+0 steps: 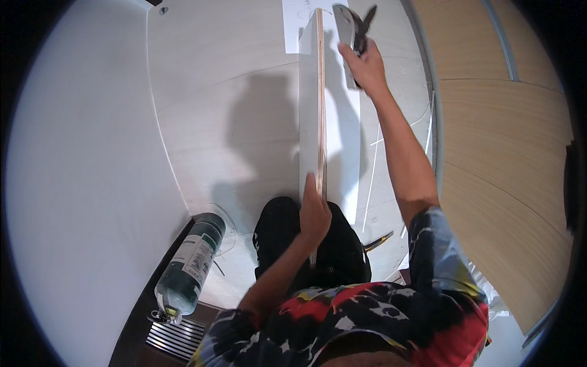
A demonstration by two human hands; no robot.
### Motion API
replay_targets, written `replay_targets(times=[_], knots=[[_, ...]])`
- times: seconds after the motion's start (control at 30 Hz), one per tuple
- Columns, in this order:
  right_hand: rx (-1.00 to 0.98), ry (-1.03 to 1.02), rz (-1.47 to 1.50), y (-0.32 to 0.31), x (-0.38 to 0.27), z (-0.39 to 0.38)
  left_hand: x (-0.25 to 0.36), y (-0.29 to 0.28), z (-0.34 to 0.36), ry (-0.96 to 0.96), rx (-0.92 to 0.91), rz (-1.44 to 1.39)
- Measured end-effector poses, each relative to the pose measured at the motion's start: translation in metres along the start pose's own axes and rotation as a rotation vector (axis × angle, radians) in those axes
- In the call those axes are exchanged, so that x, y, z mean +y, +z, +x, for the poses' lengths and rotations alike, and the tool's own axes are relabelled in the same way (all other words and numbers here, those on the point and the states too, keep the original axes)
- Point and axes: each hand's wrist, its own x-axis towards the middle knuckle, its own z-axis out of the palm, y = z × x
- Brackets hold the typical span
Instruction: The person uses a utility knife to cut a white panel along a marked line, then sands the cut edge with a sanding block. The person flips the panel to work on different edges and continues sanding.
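A long, narrow white board (310, 98) with a layered brown edge stands on its edge, running away from between my knees. Its near part is gripped by my left hand (314, 214), thumb and fingers closed over it. Out past the board's far right side, my right hand (367, 64) is wrapped round a hand plane (346, 27), which has a long flat grey face and dark handles. The plane is tilted, its face turned partly toward me, and a gap shows between it and the board. My fingers hide part of its body.
Beneath the board lies a flat white panel (348, 153). Thin white strips (371, 183) and a yellow-and-black utility knife (379, 241) lie to the right. A dark green cylinder (192, 263) lies at left beside a floor grille (176, 336). Wood-grain panels (483, 122) bound the right.
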Motion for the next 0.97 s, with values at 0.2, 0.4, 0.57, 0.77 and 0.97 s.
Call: replay_targets(times=[0.2, 0.4, 0.57, 0.77, 0.97], knots=[[0.017, -0.054, -0.238, 0.058, -0.047, 0.073, 0.006, -0.011, -0.032, -0.075, -0.025, -0.008], [0.119, -0.164, -0.318, 0.079, -0.038, 0.13, -0.006, -0.012, -0.035, -0.066, -0.043, -0.043], [0.118, -0.147, -0.265, 0.085, -0.042, 0.132, -0.011, -0.015, -0.037, -0.063, -0.035, -0.083], [0.134, -0.152, -0.268, 0.08, -0.044, 0.11, -0.015, -0.01, -0.035, -0.008, 0.024, -0.073], [0.081, -0.158, -0.348, 0.079, -0.042, 0.081, -0.015, -0.009, -0.034, -0.001, 0.02, -0.061]])
